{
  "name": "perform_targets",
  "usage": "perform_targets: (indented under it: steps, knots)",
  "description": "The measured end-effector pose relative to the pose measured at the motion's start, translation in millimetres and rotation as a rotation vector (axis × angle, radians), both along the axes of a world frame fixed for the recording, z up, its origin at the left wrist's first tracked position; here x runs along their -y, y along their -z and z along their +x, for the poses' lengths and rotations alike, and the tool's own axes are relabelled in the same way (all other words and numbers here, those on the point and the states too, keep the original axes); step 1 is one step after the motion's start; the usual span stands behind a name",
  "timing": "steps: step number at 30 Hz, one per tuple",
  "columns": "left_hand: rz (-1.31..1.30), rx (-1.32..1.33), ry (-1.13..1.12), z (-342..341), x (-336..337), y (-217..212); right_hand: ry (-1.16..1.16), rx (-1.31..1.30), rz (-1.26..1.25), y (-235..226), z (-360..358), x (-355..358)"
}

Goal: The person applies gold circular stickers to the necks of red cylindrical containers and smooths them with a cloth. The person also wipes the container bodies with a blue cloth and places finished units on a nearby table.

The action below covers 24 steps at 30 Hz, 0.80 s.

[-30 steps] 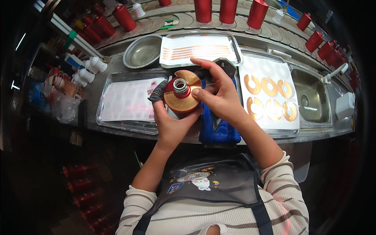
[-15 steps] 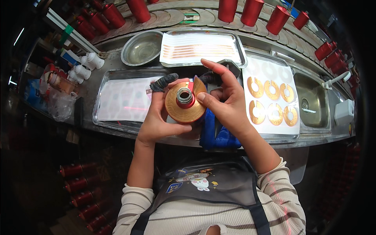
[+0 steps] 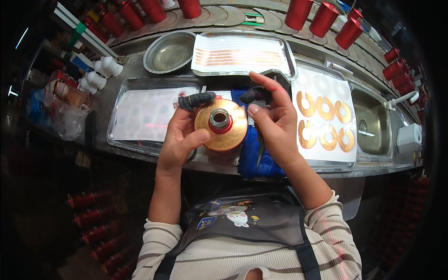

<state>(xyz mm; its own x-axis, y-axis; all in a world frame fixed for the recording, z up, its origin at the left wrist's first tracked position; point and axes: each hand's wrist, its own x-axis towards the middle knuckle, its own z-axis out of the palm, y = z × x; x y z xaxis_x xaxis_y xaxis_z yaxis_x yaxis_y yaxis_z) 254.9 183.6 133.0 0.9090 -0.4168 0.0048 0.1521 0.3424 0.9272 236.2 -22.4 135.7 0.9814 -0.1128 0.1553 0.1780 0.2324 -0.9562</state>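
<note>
A red bottle [image 3: 218, 148] stands out toward me, its bare threaded neck [image 3: 219, 116] facing up. Round the neck, a gold ring-shaped decal [image 3: 234, 130] covers the shoulder. My left hand [image 3: 179, 133] grips the bottle from the left, thumb on the gold and a dark-covered finger at the far edge. Just off the bottle's right edge is my right hand [image 3: 275, 121], with thumb and fingers apart; one finger wears a dark cover. A dark slender shape [image 3: 260, 151] hangs below the right thumb; whether the hand holds it, I cannot tell.
A blue cloth [image 3: 249, 165] lies under the right hand. Trays hold pale sheets [image 3: 144, 112], copper strips [image 3: 238, 58] and gold open-ring decals [image 3: 325, 108]. A metal bowl [image 3: 169, 52] sits far left, a sink [image 3: 371, 119] at right. Red bottles [image 3: 324, 19] line the conveyor [image 3: 219, 18].
My right thumb has come off the decal and moved right. The decal's raised flap now lies down on the shoulder. My left thumb has shifted onto the gold; conveyor bottles have moved right.
</note>
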Motion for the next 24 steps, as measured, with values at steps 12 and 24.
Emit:
perform_targets:
  steps: [12,24]
  knots:
    - [0.033,0.104,-0.163,-21,17,1,-0.203,-0.145,-0.306,-5,-20,0]
    - [0.027,0.153,0.109,0,-5,0,-0.155,-0.247,-0.248,-12,-31,0]
